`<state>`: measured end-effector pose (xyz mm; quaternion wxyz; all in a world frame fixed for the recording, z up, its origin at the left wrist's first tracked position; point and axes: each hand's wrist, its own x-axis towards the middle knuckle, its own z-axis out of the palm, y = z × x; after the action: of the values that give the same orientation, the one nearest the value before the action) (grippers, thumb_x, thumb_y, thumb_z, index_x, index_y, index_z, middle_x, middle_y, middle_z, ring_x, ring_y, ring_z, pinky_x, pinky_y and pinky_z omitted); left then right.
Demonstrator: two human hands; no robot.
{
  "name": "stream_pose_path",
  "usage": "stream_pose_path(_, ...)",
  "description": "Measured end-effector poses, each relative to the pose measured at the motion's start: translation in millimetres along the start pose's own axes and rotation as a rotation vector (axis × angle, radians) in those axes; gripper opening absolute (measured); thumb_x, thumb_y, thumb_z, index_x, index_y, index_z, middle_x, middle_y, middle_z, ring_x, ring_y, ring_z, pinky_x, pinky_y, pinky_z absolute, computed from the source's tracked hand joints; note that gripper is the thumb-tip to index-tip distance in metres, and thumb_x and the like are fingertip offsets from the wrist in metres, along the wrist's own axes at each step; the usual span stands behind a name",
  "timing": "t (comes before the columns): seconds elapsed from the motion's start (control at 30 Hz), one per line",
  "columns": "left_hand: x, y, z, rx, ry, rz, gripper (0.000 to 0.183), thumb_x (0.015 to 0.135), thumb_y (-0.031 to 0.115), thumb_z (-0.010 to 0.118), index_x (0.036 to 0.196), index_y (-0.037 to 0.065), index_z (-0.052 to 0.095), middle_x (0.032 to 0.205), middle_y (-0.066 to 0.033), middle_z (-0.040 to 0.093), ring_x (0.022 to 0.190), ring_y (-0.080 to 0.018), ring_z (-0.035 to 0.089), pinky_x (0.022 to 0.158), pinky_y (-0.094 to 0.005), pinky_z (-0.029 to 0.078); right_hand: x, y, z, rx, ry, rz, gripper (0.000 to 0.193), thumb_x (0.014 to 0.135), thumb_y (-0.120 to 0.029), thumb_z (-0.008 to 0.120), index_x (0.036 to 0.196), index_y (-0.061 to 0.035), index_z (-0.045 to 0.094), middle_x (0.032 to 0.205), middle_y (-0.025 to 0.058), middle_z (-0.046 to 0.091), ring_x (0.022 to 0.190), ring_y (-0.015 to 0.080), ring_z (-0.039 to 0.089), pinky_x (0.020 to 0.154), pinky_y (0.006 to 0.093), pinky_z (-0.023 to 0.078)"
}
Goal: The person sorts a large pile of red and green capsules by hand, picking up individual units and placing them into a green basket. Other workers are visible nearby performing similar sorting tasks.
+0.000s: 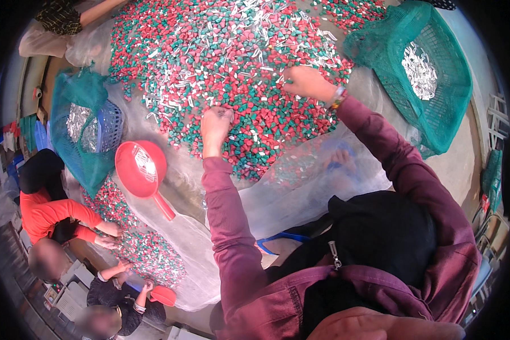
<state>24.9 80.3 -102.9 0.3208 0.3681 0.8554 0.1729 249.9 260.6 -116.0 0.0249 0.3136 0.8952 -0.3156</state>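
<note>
A wide spread of small red and green cone-like pieces (255,124), mixed with thin white strips (260,54), covers the surface in front of me. My left hand (215,129) rests at the near-left part of the spread, its fingers curled down among the pieces. Farther off and to the right, my right hand (310,83) bends over the pieces with its fingers drawn together; a beaded bracelet is on that wrist. Whatever either hand pinches is too small or hidden. Left of my left hand lies a red scoop (123,170) with white strips in it.
Green netting (450,113) lines a basket at right holding white strips. A blue basket (112,122) with green net (79,88) stands left. Clear plastic sheeting (300,198) edges the spread. Two people work at a second pile (153,252), lower left; another person's sleeve (59,18) shows top left.
</note>
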Motion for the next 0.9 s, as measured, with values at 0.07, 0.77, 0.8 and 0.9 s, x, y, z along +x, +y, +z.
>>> stream_pose_path(0.07, -9, -6, -4, -0.568, -0.062, -0.163, 0.021, 0.081, 0.023, 0.066, 0.085, 0.002, 0.067, 0.071, -0.0059, 0.063, 0.062, -0.0237, 0.059, 0.06, -0.0293, 0.047, -6, 10, -12, 0.383, 0.025, -0.046, 0.027, 0.081, -0.024, 0.062, 0.095, -0.0016, 0.065, 0.078, 0.0116, 0.064, 0.074, 0.0257, 0.063, 0.069, 0.037, 0.049)
stream_pose_path(0.77, 26, 127, 78, 0.341, 0.112, 0.394, 0.01, 0.078, 0.01, 0.065, 0.081, 0.002, 0.07, 0.085, -0.0188, 0.068, 0.079, -0.0333, 0.068, 0.067, -0.0412, 0.053, -68, 29, -85, 1.709, 0.091, 0.124, 0.017, 0.094, -0.024, 0.044, 0.087, -0.0091, 0.049, 0.069, -0.0028, 0.043, 0.056, 0.0067, 0.039, 0.043, 0.02, 0.027)
stream_pose_path(0.8, 30, 131, 87, 0.368, 0.136, 0.423, 0.01, 0.078, 0.01, 0.064, 0.08, 0.002, 0.069, 0.084, -0.0194, 0.067, 0.08, -0.0337, 0.067, 0.067, -0.042, 0.053, -70, 37, -82, 1.548, 0.174, 0.266, 0.018, 0.096, -0.024, 0.048, 0.085, -0.0092, 0.05, 0.066, -0.0059, 0.04, 0.052, 0.0048, 0.036, 0.04, 0.0198, 0.023)
stream_pose_path(0.9, 32, 135, 98, 0.458, 0.118, 0.477, 0.01, 0.078, 0.009, 0.06, 0.077, 0.002, 0.068, 0.081, -0.0204, 0.066, 0.082, -0.0342, 0.067, 0.067, -0.0442, 0.052, -67, 53, -59, 0.786, 0.418, 0.238, 0.016, 0.091, -0.023, 0.058, 0.09, -0.0071, 0.054, 0.069, -0.0055, 0.049, 0.054, 0.0066, 0.044, 0.047, 0.0222, 0.038)
